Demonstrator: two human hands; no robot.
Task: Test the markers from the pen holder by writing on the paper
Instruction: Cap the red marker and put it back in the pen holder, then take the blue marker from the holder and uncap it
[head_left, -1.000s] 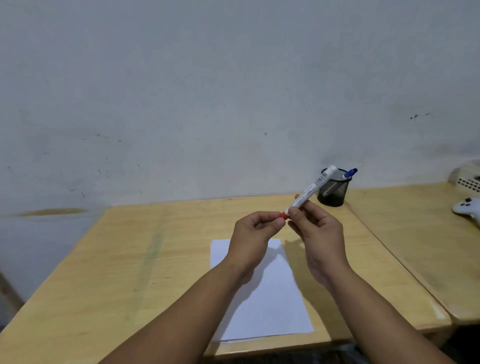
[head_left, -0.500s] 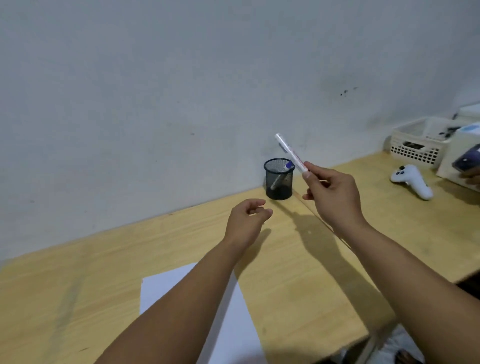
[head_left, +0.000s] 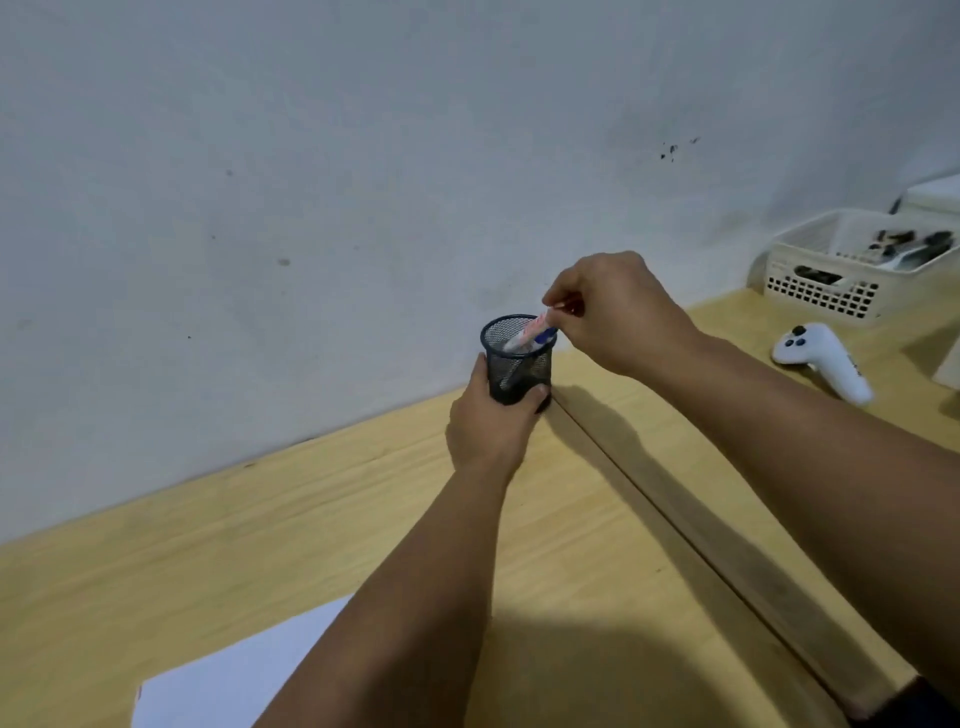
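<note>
A black mesh pen holder stands on the wooden table by the wall. My left hand wraps around its lower part. My right hand hovers just above its rim, fingertips pinched on the red end of a white marker that slants down into the holder. A blue-capped marker lies inside beside it. A corner of the white paper shows at the lower left, partly hidden by my left forearm.
A seam between two tables runs from the holder toward the lower right. On the right table lie a white game controller and a white perforated basket with dark items. The wall stands right behind the holder.
My right hand has carried the marker from the air down into the holder. My left hand, empty before, has reached forward and closed around the holder. The view has shifted closer.
</note>
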